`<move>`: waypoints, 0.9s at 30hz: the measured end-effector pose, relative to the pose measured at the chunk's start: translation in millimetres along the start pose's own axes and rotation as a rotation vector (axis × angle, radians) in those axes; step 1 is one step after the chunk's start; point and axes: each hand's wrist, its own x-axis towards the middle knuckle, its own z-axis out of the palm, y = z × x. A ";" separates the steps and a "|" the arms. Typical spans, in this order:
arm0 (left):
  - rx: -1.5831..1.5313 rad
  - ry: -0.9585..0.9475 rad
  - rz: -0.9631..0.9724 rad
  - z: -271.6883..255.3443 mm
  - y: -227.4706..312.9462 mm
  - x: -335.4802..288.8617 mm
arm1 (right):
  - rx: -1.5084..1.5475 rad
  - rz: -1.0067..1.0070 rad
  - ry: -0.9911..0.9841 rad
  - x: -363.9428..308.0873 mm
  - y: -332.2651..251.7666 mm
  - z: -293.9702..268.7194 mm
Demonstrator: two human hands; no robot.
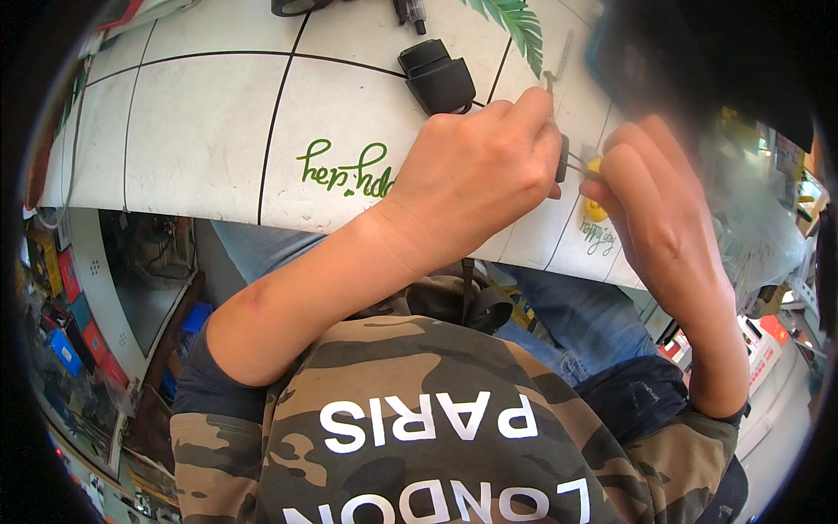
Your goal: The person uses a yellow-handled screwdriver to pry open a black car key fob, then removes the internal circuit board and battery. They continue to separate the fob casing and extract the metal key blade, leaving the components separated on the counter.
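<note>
My left hand [497, 148] reaches across the table from the left with its fingers closed. A small dark flat piece [563, 158] sticks out past its fingertips, mostly hidden by them. Facing it from the right, my right hand [656, 196] pinches a thin two-pronged tool [576, 163], which looks like tweezers. The prongs point at the dark piece; I cannot tell whether they touch it. Just beyond my left hand lies a boxy black device [439, 79]. Yellow print shows on the tabletop under the tool.
The white tabletop [192, 131] has dark grid lines, green lettering and a printed green leaf. A black pen-like item [415, 17] and another black object [297, 7] lie at the far edge. A dark blurred shape [672, 65] and clear plastic bags [759, 218] stand to the right.
</note>
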 end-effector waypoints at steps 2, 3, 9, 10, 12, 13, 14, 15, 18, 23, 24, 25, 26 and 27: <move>-0.001 -0.008 -0.003 -0.3 0.3 0.4 | -0.049 0.049 -0.001 -1.8 -0.6 -0.9; -0.001 -0.011 -0.005 -0.6 0.6 0.4 | -0.071 0.076 0.001 -2.9 -1.0 -2.0; -0.014 0.003 0.004 0.0 -0.4 1.3 | -0.116 0.166 -0.073 -1.3 -4.5 -0.1; -0.010 0.000 0.002 0.3 -0.2 1.1 | -0.115 0.139 -0.055 -0.2 -5.3 0.7; 0.013 0.004 0.000 1.1 -0.5 0.8 | -0.083 0.095 -0.016 2.5 -5.9 1.5; 0.022 0.004 0.001 1.6 -0.4 0.8 | -0.061 0.065 -0.020 3.4 -5.6 0.8; 0.021 0.005 0.004 1.7 -0.7 0.9 | -0.040 0.035 -0.024 4.6 -4.4 0.2; 0.021 0.009 0.006 1.7 -1.0 1.0 | -0.020 0.002 -0.032 5.1 -3.3 -0.7; 0.023 -0.004 0.007 1.0 -1.1 1.1 | -0.012 0.071 -0.053 5.1 0.9 -2.4; 0.013 -0.017 0.024 -0.3 -0.6 1.8 | -0.217 0.267 -0.134 0.0 -1.4 -0.2; 0.022 -0.023 0.032 -0.3 -0.4 1.8 | -0.163 0.201 -0.053 0.0 -2.7 1.2; 0.030 -0.029 0.040 -0.6 -0.2 1.7 | -0.118 0.161 0.010 0.1 -3.7 2.0; 0.027 -0.021 0.038 -0.4 0.0 1.9 | -0.096 0.111 0.011 0.5 -4.6 2.5; 0.023 -0.013 0.036 -0.5 0.2 2.0 | -0.070 0.063 0.020 1.3 -5.0 2.7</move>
